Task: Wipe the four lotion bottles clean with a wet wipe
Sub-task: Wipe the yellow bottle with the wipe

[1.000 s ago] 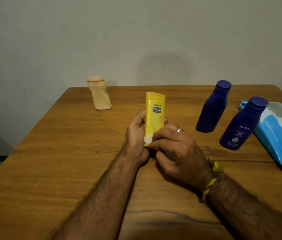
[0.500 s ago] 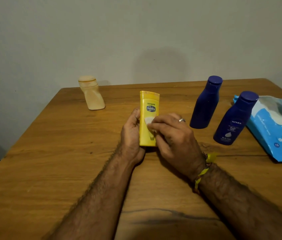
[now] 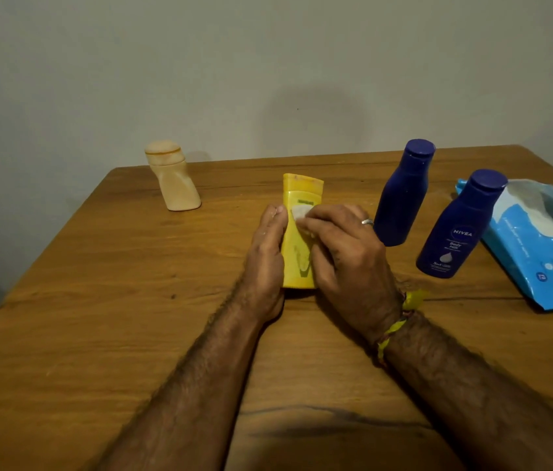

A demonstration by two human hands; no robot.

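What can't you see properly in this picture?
Head view, the only one:
- Most of the wet wipe: the right hand covers it.
- The yellow bottle label: both hands hide most of it; the left hand holds its side.
- The wipes pack: cut off by the right edge.
- The far blue bottle: shows no label from here.
- Small print on the near blue bottle: too small.

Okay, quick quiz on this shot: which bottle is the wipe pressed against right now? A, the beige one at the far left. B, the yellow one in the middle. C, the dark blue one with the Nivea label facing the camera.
B: the right hand presses the white wipe on the front of the yellow bottle, which the left hand steadies upright on the table.
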